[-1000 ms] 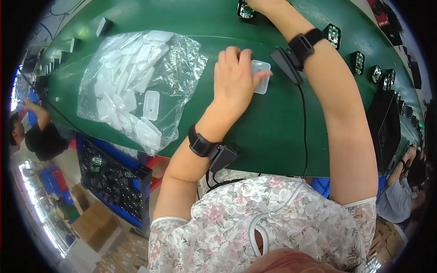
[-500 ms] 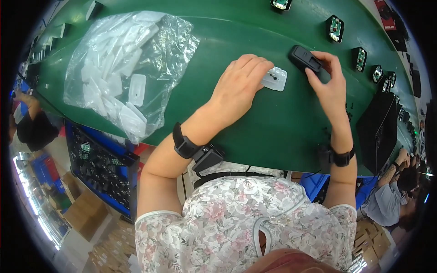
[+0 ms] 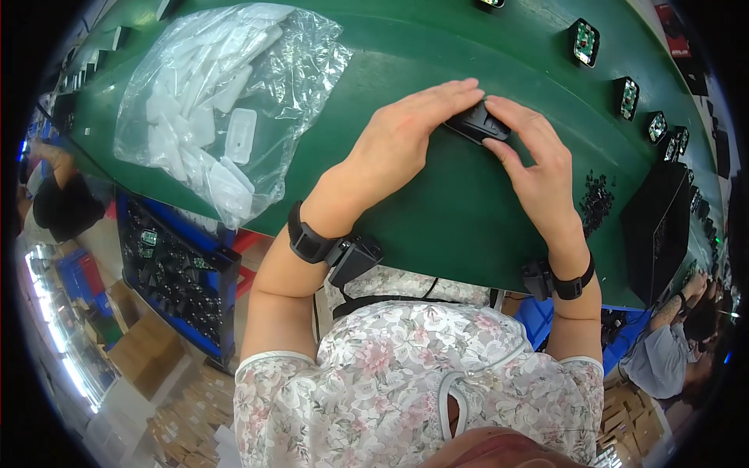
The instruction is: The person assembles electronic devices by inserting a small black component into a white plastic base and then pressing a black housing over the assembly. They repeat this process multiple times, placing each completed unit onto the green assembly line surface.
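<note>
A green table (image 3: 374, 226) fills the middle of the view, its edges bowed by the lens. On it, in front of the person, a small black case (image 3: 474, 123) sits between the two hands. The right hand (image 3: 538, 160) pinches the case's right end, thumb on the near side and fingers on the far side. The left hand (image 3: 398, 144) reaches over the left end with its fingers close together; its thumb is hidden, so I cannot tell how firmly it grips. Each wrist wears a black strap with a small device.

To the left lies a clear plastic bag (image 3: 316, 90) full of white plastic pieces (image 3: 183, 129). Beyond the right hand, open black cases with green circuit boards (image 3: 584, 43) stand in a line along the table. A scatter of tiny black parts (image 3: 597, 201) lies near the right forearm, just beside a large black box (image 3: 659, 226) at the table's right side.

Below the table at left, a rack (image 3: 175, 277) with blue sides carries many dark parts. Past it are blue bins (image 3: 76, 277), a cardboard box (image 3: 152, 363) and flattened brown cardboard (image 3: 187, 425). One co-worker (image 3: 66, 207) is at the far left, another (image 3: 655, 355) in grey at the far right.
</note>
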{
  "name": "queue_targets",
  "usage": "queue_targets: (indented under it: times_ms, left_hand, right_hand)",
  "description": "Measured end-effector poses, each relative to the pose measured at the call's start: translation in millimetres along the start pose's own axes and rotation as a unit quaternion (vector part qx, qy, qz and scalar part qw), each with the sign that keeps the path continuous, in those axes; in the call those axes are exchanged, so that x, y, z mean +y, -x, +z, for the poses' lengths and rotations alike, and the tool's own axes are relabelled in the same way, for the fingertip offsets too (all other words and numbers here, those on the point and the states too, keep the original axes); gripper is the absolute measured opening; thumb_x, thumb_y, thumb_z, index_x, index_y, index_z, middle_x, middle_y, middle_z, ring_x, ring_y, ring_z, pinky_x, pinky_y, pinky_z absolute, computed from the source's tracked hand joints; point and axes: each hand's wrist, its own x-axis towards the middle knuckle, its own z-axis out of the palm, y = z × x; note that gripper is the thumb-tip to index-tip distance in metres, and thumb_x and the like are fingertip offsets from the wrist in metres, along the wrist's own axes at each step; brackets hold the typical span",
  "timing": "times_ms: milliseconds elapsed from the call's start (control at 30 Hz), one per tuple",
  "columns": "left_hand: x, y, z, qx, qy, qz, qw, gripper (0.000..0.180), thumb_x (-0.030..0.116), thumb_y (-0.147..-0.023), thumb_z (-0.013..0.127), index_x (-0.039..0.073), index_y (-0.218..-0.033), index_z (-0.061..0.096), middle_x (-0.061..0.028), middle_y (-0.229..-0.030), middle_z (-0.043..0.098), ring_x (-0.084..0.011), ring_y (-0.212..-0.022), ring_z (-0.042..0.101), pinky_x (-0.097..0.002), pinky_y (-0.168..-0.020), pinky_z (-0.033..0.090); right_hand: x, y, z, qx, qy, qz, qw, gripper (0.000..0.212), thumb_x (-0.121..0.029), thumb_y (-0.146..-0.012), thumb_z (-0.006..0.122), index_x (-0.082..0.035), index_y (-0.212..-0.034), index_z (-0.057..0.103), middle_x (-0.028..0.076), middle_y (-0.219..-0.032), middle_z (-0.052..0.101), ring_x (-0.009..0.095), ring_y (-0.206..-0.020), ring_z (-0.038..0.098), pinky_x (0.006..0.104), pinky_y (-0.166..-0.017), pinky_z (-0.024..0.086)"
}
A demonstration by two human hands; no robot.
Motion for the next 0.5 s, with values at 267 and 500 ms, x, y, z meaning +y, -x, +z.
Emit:
queue_targets:
  times_ms: [267,500]
  left_hand:
    - [-3.9,0.9,-0.3,-0.032,-0.071,0.032,0.996,0.052,-0.014,-0.078,0.046,0.006,-0.124,0.058,-0.0118,-0.130,0.056,-0.0288,-0.122,0.052,-0.0356,-0.100,0.046]
    - [-1.2,5.7,8.9,-0.022,-0.182,0.093,0.979,0.058,-0.008,-0.071,0.060,0.004,-0.128,0.054,-0.0111,-0.132,0.054,-0.0286,-0.120,0.053,-0.0360,-0.098,0.047]
  right_hand:
    - [-5.6,-0.1,4.2,-0.005,0.045,-0.012,0.999,0.039,0.002,-0.075,0.070,-0.003,-0.113,0.063,0.012,-0.115,0.065,0.027,-0.104,0.062,0.0344,-0.088,0.050]
    - [-7.0,3.9,5.2,-0.003,0.087,-0.031,0.996,0.039,-0.002,-0.077,0.070,-0.003,-0.115,0.063,0.013,-0.115,0.064,0.028,-0.101,0.063,0.0330,-0.085,0.052]
